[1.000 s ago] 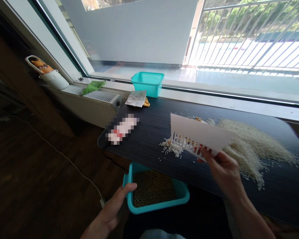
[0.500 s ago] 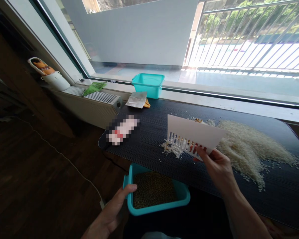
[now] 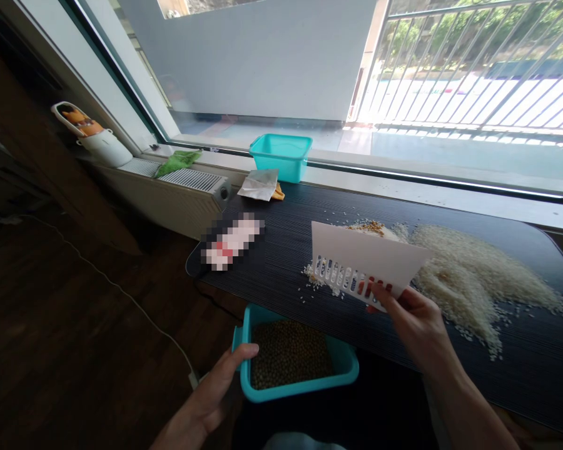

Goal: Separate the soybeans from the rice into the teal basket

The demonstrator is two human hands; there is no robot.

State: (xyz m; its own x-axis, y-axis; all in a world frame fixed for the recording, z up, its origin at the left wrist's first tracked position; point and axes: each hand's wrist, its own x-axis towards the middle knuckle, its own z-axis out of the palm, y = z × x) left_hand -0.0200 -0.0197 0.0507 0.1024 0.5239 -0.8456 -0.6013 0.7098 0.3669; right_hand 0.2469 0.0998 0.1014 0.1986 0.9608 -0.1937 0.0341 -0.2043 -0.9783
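My right hand (image 3: 415, 325) is closed on the lower right corner of a white slotted scoop (image 3: 361, 262), held tilted just above a small heap of rice (image 3: 319, 279) on the black table (image 3: 281, 250). A few brownish beans lie in the scoop and show through its slots. My left hand (image 3: 218, 387) grips the left rim of a teal tub (image 3: 344, 362) filled with green-brown beans, held below the table's near edge. A wide spread of white rice (image 3: 469, 269) covers the table to the right, and brownish beans (image 3: 370, 227) sit just behind the scoop.
A second teal tub (image 3: 281, 156) stands at the window sill, with a silvery packet (image 3: 259, 185) in front of it. A blurred white and red box (image 3: 232, 240) lies at the table's left end. A radiator (image 3: 178, 194) and a white cable on the dark floor are on the left.
The scoop in my right hand has slid a little left and nearer over the small rice heap, baring a heap of brownish beans behind it. My left hand and the tub have stayed put.
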